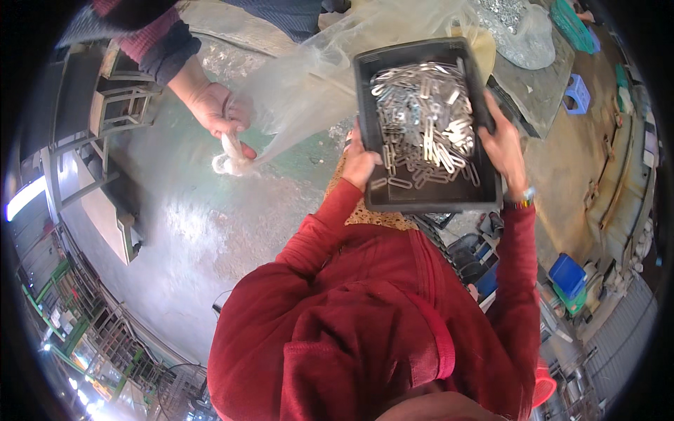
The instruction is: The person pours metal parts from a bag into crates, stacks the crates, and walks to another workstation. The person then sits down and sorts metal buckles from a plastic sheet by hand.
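Note:
Between my hands is a black plastic tray (375,195), tilted toward me. Many small metal oblong links (439,151) lie heaped inside it, with bare tray floor along the near side. My left hand (359,160) grips the left wall, thumb over the rim. Around the right wall my right hand (504,144) is closed; a watch sits on that wrist. Beyond the tray spreads a clear plastic bag (309,91). A co-worker's hand (216,111) at the upper left pinches the bag's bunched corner.
Another clear bag of metal pieces (523,38) rests on a grey slab (537,84) at the far right. A blue stool (577,95) stands beyond it. Metal frames (105,140) line the left, and blue and green bins (567,277) sit at the right.

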Motion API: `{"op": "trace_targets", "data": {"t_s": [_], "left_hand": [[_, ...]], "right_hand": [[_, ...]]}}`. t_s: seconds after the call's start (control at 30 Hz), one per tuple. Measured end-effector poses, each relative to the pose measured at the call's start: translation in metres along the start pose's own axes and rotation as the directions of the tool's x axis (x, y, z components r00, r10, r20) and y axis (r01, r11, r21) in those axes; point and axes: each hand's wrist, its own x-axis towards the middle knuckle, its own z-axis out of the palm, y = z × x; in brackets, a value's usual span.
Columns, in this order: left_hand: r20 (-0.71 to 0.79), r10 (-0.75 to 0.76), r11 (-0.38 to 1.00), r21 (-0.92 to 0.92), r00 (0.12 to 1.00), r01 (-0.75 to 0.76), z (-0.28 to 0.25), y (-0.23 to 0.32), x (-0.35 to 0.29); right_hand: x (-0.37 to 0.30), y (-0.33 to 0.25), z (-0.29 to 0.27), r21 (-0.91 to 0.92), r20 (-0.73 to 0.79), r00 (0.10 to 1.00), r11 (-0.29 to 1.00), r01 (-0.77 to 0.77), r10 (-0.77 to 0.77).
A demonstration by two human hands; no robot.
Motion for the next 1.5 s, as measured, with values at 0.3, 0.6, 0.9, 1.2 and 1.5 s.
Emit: {"op": "trace_targets", "data": {"t_s": [0.3, 0.6, 0.9, 1.2, 1.5], "left_hand": [[-0.094, 0.129, 0.809, 0.586, 0.987, -0.05, -0.063, -0.022, 0.123], [0.141, -0.018, 0.777, 0.624, 0.99, -0.074, -0.06, 0.035, 0.167], [0.258, 0.65, 0.559, 0.474, 0.715, -0.68, -0.068, -0.018, 0.199], [0.202, -0.299, 0.66, 0.749, 0.933, 0.05, -0.047, 0.011, 0.217], [0.1, -0.769, 0.626, 0.317, 0.632, 0.712, 0.0, -0.043, 0.138]], "right_hand": [[0.206, 0.059, 0.069, -0.182, 0.223, 0.916, 0.909, 0.374, -0.332], [0.314, -0.062, 0.034, -0.576, 0.605, 0.79, 0.738, 0.35, 0.098], [0.334, -0.022, 0.031, -0.413, 0.706, 0.648, 0.578, 0.704, -0.285], [0.348, 0.001, 0.029, -0.572, 0.653, 0.747, 0.728, 0.377, 0.125], [0.094, 0.132, 0.041, -0.209, 0.172, 0.943, 0.946, -0.246, 0.284]]}}
